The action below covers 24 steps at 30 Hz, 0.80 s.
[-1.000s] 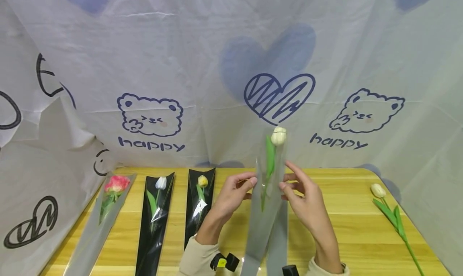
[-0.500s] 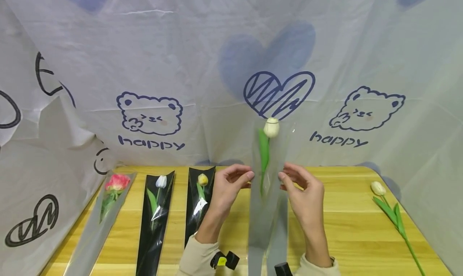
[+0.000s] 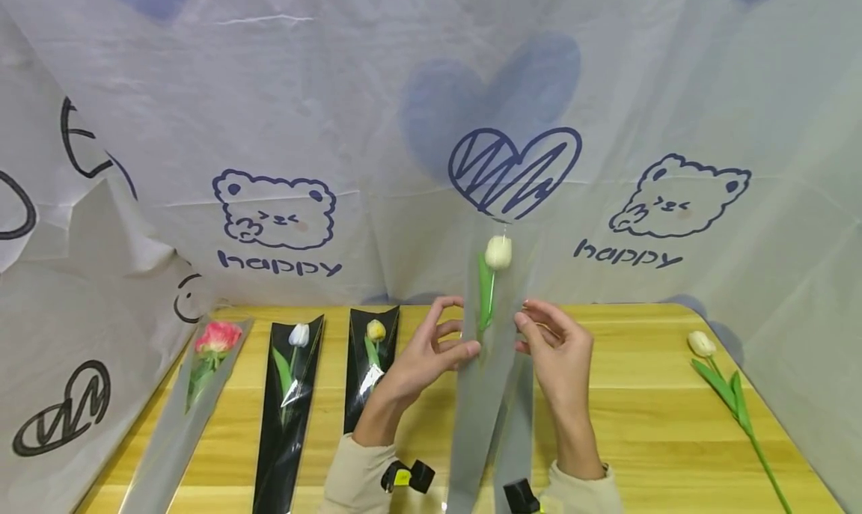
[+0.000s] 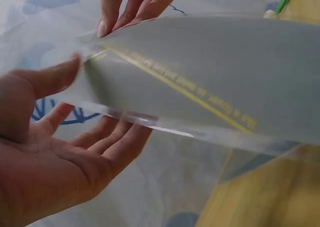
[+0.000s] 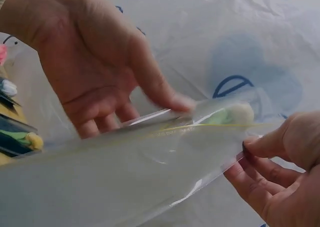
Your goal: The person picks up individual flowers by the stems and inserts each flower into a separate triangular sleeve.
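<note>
A white tulip (image 3: 498,252) with a green leaf stands upright inside a grey, see-through flower sleeve (image 3: 483,394). My left hand (image 3: 423,360) holds the sleeve's left edge, thumb in front and fingers behind. On the opposite edge my right hand (image 3: 562,357) pinches the film between thumb and fingers. A gold line with small print crosses the flower sleeve (image 4: 210,72) in the left wrist view. Through the film in the right wrist view, the tulip (image 5: 235,114) looks blurred near the sleeve's upper end. Its lower stem is hard to make out.
Another grey sleeve (image 3: 517,417) lies on the wooden table (image 3: 646,424) behind the held one. To the left lie a wrapped pink flower (image 3: 218,337), a white tulip in black (image 3: 299,336) and a yellow one (image 3: 376,330). A loose white tulip (image 3: 702,343) lies right.
The tulip first rose and shifted left, then came down inside the sleeve, its head now below the film's top. My left hand has spread its thumb lower along the edge.
</note>
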Available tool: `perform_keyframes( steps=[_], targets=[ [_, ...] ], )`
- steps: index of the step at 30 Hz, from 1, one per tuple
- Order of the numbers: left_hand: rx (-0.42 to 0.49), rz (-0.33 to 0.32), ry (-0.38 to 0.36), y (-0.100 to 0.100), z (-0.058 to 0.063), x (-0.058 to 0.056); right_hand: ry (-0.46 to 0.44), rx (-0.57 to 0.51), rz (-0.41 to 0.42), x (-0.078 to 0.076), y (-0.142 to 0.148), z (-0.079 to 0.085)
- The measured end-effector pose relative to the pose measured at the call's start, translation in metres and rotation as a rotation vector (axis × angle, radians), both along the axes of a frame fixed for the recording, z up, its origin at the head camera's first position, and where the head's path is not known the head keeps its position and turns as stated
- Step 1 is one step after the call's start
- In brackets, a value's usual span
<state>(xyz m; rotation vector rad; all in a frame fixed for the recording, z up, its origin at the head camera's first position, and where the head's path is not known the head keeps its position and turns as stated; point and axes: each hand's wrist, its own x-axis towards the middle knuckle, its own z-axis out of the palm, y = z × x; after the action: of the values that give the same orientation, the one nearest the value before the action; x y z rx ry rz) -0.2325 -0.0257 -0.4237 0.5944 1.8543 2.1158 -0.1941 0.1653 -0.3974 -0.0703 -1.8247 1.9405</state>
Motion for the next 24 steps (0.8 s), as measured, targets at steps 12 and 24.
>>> perform_keyframes(
  steps=[12,24],
  targets=[
    [-0.1,0.166,-0.141,0.0,-0.021,0.0,-0.138,0.066,0.028,-0.002,0.035,-0.01],
    [-0.446,0.36,-0.097,-0.012,-0.067,-0.007,-0.259,0.0,-0.351,0.03,0.137,-0.023]
  ],
)
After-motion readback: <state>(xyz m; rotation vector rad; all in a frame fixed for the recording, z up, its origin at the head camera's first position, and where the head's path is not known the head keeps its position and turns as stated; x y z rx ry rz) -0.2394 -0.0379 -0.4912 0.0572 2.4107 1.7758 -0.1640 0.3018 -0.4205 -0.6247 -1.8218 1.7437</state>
